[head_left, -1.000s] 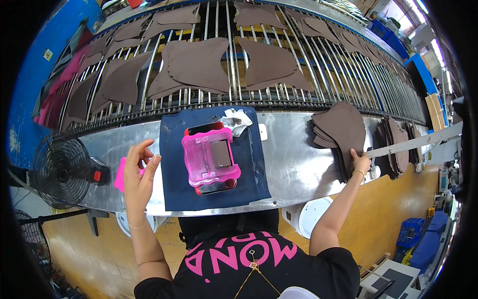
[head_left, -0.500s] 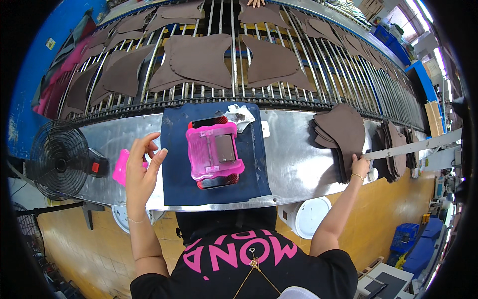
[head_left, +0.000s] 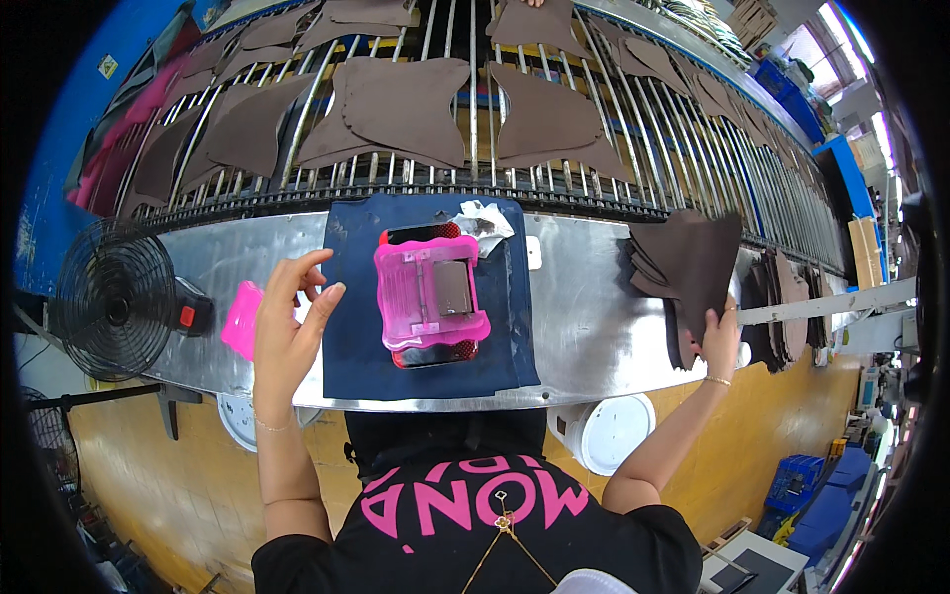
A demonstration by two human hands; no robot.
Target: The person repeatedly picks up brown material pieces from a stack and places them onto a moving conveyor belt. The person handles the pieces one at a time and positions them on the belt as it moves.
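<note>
My right hand [head_left: 720, 345] pinches the lower end of a dark brown shaped cut piece [head_left: 705, 257], lifting it off a fanned stack of like pieces [head_left: 648, 259] at the right of the metal table. Held up over the table's left part, my left hand [head_left: 289, 327] has its fingers curved and apart with nothing in them. Between my hands lies a dark blue mat [head_left: 351, 366]. On it rests a pink wavy-edged plastic tray [head_left: 401, 297] with a brownish block or roller [head_left: 453, 287] in its right half. Red and black parts show from under the tray.
A black fan [head_left: 114, 302] and a pink plastic piece [head_left: 240, 322] are at left. Beyond the metal table [head_left: 584, 346], a rack of metal bars carries brown pieces [head_left: 401, 104]. Another person's hand [head_left: 534, 2] shows at the far edge. More stacked pieces [head_left: 777, 297] lie beside a pale bar [head_left: 821, 305].
My right hand has raised the top brown piece, which now tilts up and right from the stack. My left hand stays nearly in place. The whole view has shifted slightly.
</note>
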